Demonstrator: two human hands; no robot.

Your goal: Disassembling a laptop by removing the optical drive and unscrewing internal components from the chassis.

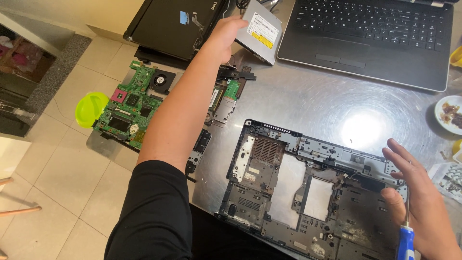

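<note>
Fingers of left hand gripping optical drive, small dish perhaps holding scraps

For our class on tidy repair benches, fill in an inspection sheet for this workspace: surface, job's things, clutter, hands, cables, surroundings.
Surface: shiny metal table, glare spot near the middle.
Job's things: silver optical drive held up at the far edge; stripped laptop base lying flat in front; blue-handled screwdriver.
Clutter: green motherboard with fan at the left edge; small boards; open laptop; closed black laptop; plate.
Hands: left hand grips the drive; right hand holds the screwdriver, resting on the base.
Cables: nothing clearly seen.
Surroundings: tiled floor; lime-green stool.
</note>
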